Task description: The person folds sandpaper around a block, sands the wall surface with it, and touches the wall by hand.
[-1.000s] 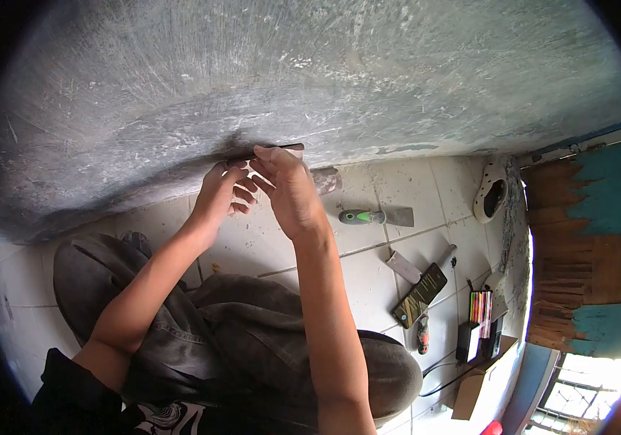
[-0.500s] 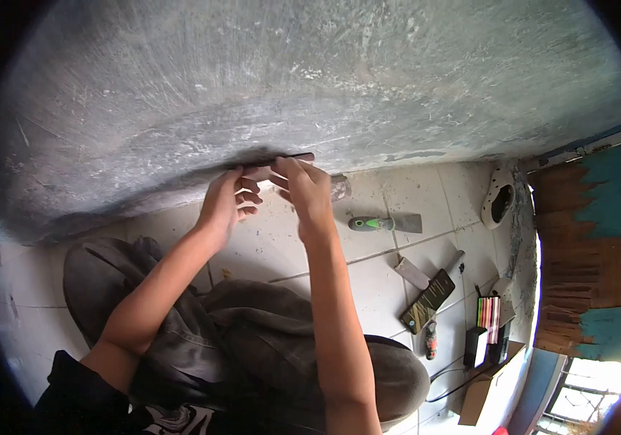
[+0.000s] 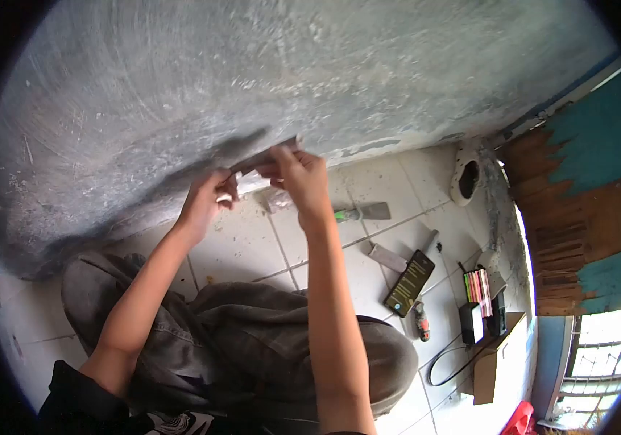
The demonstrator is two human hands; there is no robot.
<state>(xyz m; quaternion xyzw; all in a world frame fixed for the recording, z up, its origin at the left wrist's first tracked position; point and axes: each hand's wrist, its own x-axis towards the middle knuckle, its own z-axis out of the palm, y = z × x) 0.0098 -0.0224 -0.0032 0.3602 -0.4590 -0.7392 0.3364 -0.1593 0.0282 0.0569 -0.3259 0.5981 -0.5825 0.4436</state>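
Between my two hands is a narrow brown piece of sandpaper [image 3: 258, 161], apparently folded, close to the grey scuffed wall [image 3: 310, 72]. My left hand [image 3: 205, 199] pinches its lower left end, with the other fingers curled. My right hand [image 3: 299, 177] grips it near the upper right end, thumb and fingers closed on it. Below them, a dusty whitish-brown piece [image 3: 276, 201] lies on the floor by the wall. A putty knife [image 3: 375, 211] with a grey and green handle rests just right of my right wrist, which partly hides it.
On the tiled floor [image 3: 317, 254] are a phone [image 3: 410, 283], a flat light strip [image 3: 388, 257], and a red-and-black handled tool [image 3: 422, 322]. Farther right are colored sticks [image 3: 478, 291], a cardboard box [image 3: 486, 377] and a cable [image 3: 437, 366]. A pale clog [image 3: 465, 177] stands near the corner.
My hands have moved slightly left, and the sandpaper now slants more steeply up to the right, with its shadow apart on the wall. The whole view has also shifted.
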